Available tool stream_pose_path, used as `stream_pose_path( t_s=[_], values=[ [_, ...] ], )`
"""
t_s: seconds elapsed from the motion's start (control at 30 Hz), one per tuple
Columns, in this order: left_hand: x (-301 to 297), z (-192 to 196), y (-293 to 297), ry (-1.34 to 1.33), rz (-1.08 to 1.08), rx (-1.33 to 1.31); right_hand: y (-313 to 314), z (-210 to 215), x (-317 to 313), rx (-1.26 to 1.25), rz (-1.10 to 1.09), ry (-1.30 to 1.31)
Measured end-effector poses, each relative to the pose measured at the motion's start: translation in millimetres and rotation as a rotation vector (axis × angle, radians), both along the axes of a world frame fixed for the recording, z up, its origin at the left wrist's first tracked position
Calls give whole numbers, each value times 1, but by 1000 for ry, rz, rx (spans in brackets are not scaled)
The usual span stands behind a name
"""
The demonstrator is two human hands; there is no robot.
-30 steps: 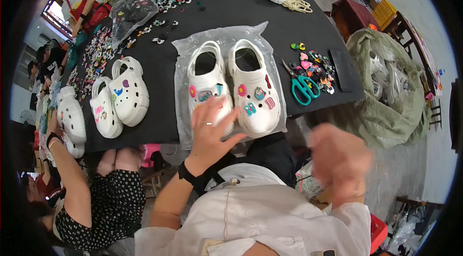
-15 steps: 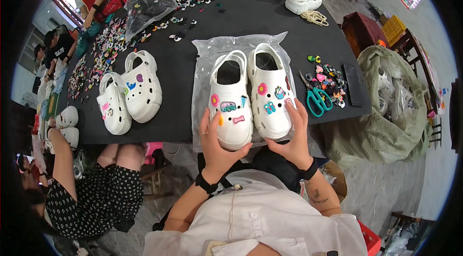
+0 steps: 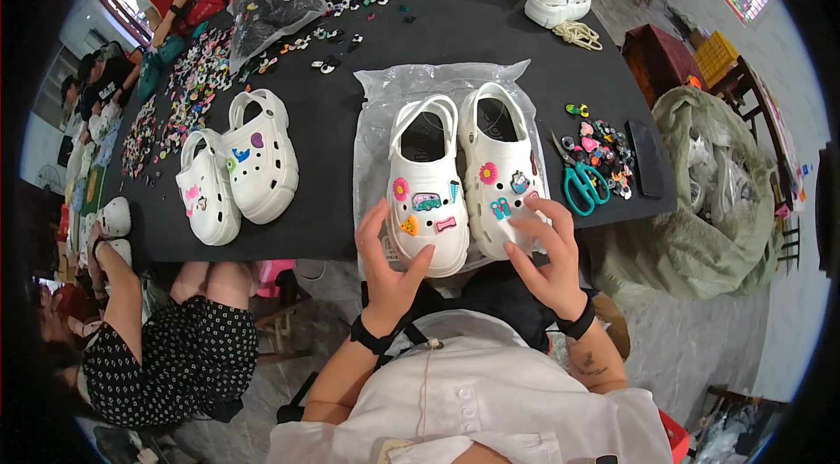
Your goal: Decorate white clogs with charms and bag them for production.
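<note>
Two white clogs stand side by side on a clear plastic bag, toes toward me. The left clog [image 3: 429,241] carries charms shaped like a flower, a van, a comb, a pizza slice and a bone. On the right clog [image 3: 486,223] sit a flower, a pair of flip-flops and other charms. My left hand [image 3: 385,272] is open at the left clog's toe, thumb and fingers spread around its outer side. Over the right clog's toe, my right hand [image 3: 553,258] is open too, fingers apart; I cannot tell whether its fingertips touch. Part of the plastic bag [image 3: 374,114] lies hidden under the clogs.
Teal-handled scissors [image 3: 584,188], a charm pile [image 3: 605,145] and a dark flat case [image 3: 645,158] lie to the right. Another clog pair [image 3: 262,158] stands left. Scattered charms [image 3: 197,70] spread far left. A person in a patterned skirt [image 3: 179,359] sits at left.
My hands have loosened from around the clogs, and my right fingers have spread over the right toe. The clogs appear slightly lower and farther right in the picture; the pizza charm shows more fully.
</note>
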State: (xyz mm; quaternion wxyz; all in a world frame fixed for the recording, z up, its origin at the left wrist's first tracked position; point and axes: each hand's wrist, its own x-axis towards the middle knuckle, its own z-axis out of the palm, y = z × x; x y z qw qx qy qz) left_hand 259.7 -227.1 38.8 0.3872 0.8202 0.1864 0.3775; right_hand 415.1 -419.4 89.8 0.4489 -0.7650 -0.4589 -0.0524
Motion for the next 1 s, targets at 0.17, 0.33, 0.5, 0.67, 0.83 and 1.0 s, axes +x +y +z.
stream_pose_path(
  t_s=[0.17, 0.33, 0.5, 0.67, 0.83, 1.0],
  values=[
    [15, 14, 3, -52, 17, 40, 17, 17, -1, 27, 62, -72],
    [24, 7, -4, -116, 25, -56, 31, 24, -2, -19, 120, -64],
    [25, -18, -7, -134, 39, -58, 47, 31, 0, -133, 144, -141],
    [25, -28, -11, -240, -33, -194, 66, 34, 9, -272, 128, -214],
    [23, -34, -13, -264, -52, -200, 74, 29, 13, -342, 156, -278],
    [19, -37, -14, -255, -74, -156, 73, 28, 16, -357, 161, -318]
  ],
)
